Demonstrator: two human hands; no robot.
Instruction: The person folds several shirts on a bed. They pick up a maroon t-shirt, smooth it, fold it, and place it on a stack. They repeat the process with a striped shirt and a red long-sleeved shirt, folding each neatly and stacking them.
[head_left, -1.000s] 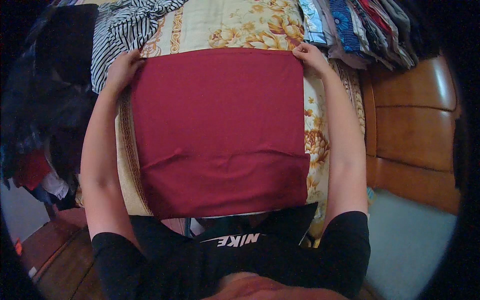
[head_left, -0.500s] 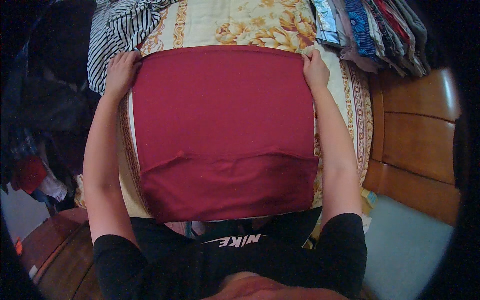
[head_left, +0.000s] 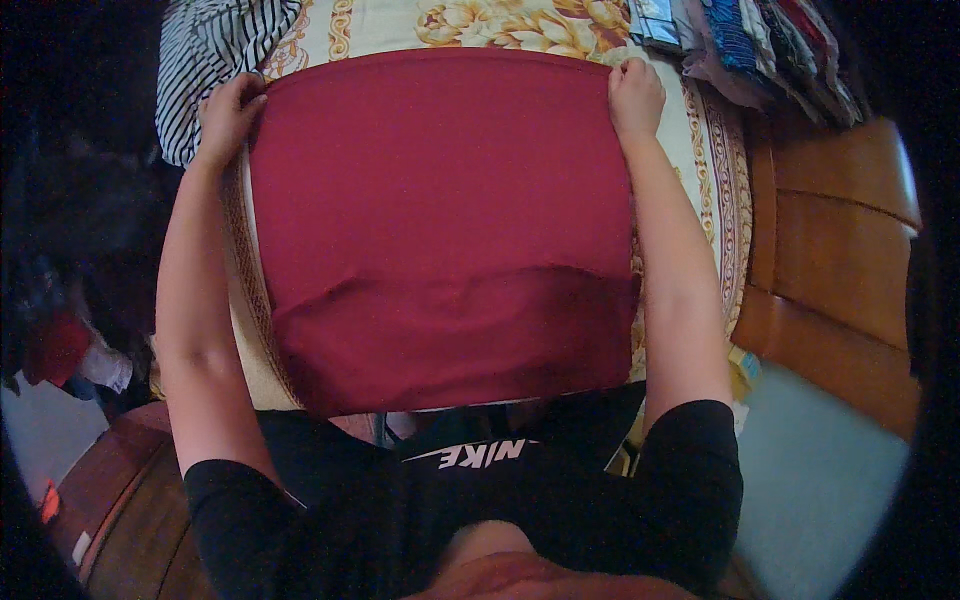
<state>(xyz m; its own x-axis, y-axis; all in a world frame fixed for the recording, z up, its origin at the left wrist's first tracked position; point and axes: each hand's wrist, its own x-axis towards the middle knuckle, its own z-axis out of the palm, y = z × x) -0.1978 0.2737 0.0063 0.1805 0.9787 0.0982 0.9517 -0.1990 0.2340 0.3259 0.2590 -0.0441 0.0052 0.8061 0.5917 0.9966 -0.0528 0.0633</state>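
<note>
A dark red cloth (head_left: 440, 180) is spread wide in front of me, with its far edge curving upward in the middle. At its far left corner my left hand (head_left: 230, 118) is closed on the edge. My right hand (head_left: 637, 97) pinches the far right corner. Toward me, a wrinkled flap or second layer crosses the cloth, and the near edge hangs close to my body. Both my arms stretch forward along its sides. Underneath lies a cream bedspread (head_left: 365, 30) with golden flowers.
Black-and-white striped fabric (head_left: 205, 80) lies beyond my left hand. A row of folded clothes (head_left: 740, 50) sits at the far right. Brown wooden panels (head_left: 840, 230) stand to the right of the bed. Dark garments (head_left: 100, 250) are heaped at the left.
Both hands have moved slightly farther from me with the cloth, and its far edge arches more. The whole view has also shifted a little. Both hands keep their hold.
</note>
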